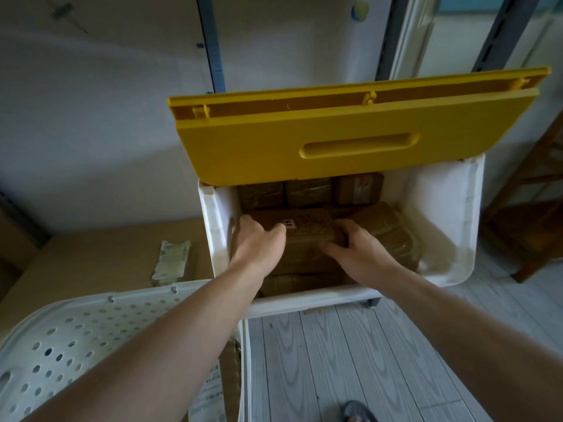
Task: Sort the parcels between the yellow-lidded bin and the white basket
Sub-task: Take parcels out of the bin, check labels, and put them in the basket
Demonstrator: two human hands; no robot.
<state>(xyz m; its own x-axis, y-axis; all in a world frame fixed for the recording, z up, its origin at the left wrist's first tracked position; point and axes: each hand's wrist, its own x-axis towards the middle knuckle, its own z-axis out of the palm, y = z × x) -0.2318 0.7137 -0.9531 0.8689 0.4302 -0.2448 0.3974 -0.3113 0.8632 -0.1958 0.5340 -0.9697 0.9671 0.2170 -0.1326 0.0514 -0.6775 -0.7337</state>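
Both hands, left hand (259, 242) and right hand (355, 246), grasp one brown parcel (307, 231) inside the open yellow-lidded bin (447, 214).

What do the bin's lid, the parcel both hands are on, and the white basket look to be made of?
Yellow lid: matte moulded plastic, going by its moulded handle recess and hinge clips.
Parcel: brown cardboard, apparently taped, with a printed label.
White basket: smooth plastic, its wall punched with round holes.

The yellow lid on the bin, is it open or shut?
Open. The yellow lid is swung up off the bin, exposing brown parcels inside.
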